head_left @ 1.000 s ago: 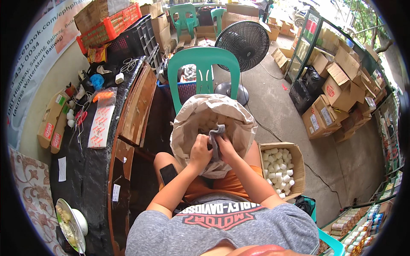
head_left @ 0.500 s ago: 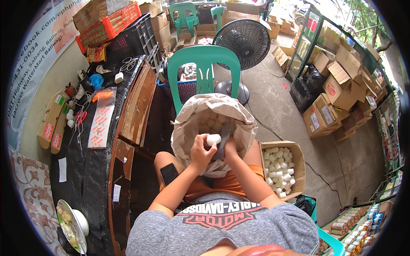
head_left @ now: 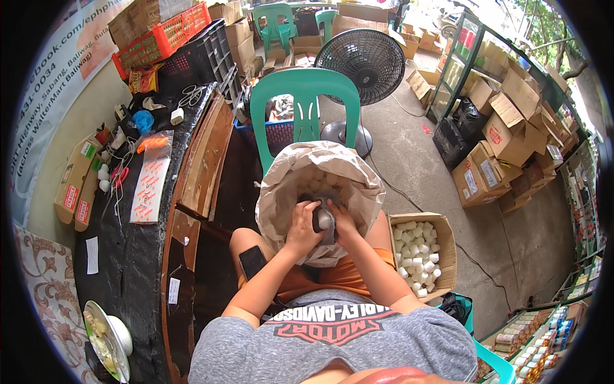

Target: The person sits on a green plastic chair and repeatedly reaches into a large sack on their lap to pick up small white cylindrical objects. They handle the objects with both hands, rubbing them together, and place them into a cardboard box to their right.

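Observation:
Over the open mouth of a brown paper sack (head_left: 275, 205) on my lap, my two hands work close together. Between them is a small white cylindrical piece (head_left: 325, 221), partly wrapped in a dark grey cloth (head_left: 329, 194). My left hand (head_left: 303, 227) curls around the piece and cloth from the left. From the right, my right hand (head_left: 344, 224) presses the cloth against it with closed fingers. More rounded whitish pieces (head_left: 313, 182) lie inside the sack, partly in shade.
To my right, a cardboard box (head_left: 451, 259) holds many white cylindrical pieces. A phone (head_left: 253, 261) rests on my left thigh. A green plastic chair (head_left: 306, 89) faces me, with a black fan (head_left: 361, 64) behind it. A black-covered table (head_left: 121, 269) runs along the left.
The white piece, held up in my left fingers before, is now lower and partly covered by the cloth. My right hand has come up out of the sack beside it.

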Demonstrator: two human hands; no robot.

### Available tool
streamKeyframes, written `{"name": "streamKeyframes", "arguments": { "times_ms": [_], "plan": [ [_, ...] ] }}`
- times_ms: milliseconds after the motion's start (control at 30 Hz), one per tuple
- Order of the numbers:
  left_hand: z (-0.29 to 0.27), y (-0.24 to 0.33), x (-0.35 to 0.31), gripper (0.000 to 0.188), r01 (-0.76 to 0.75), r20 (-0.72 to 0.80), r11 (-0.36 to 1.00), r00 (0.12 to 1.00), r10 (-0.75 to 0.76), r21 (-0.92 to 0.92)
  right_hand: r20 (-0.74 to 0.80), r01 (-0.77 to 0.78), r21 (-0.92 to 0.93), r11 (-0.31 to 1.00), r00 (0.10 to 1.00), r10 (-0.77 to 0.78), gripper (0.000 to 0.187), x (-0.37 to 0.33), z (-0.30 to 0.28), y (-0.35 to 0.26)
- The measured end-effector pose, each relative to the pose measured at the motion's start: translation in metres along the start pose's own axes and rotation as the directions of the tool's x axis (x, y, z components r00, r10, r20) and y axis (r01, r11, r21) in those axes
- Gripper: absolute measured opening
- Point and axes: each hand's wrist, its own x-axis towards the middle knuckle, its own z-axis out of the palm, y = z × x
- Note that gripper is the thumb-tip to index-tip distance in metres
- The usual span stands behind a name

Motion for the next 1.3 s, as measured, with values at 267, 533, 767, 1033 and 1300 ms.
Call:
{"name": "streamKeyframes", "arguments": {
  "times_ms": [267, 533, 767, 1033, 1300],
  "plan": [
    [-0.005, 0.001, 0.001, 0.056, -0.176, 0.107, 0.981, 0.977, 0.184, -0.081, -0.148, 0.015, -0.014, 1.0, 0.989, -0.017, 0.036, 0.007, -0.003, 0.008],
    [-0.01, 0.008, 0.003, 0.042, -0.06, 0.059, 0.971, 0.995, 0.076, -0.23, -0.166, 0.034, 0.106, 0.994, 0.986, -0.016, 0.03, 0.015, -0.004, 0.01],
    [-0.001, -0.014, -0.003, 0.047, 0.411, 0.043, 0.912, 0.911, -0.41, -0.008, 0.075, -0.076, 0.18, 0.981, 0.995, 0.063, 0.049, 0.003, -0.008, 0.014],
    [0.003, -0.028, -0.01, 0.062, 0.528, 0.212, 0.848, 0.834, -0.509, -0.043, 0.111, 0.28, -0.376, 0.883, 0.96, -0.257, 0.041, 0.003, 0.005, 0.02],
    [-0.004, -0.001, 0.0, 0.047, 0.358, 0.241, 0.933, 0.908, -0.343, -0.024, -0.22, 0.179, -0.311, 0.933, 0.942, -0.254, 0.063, 0.029, -0.029, 0.032]
  ]
}}
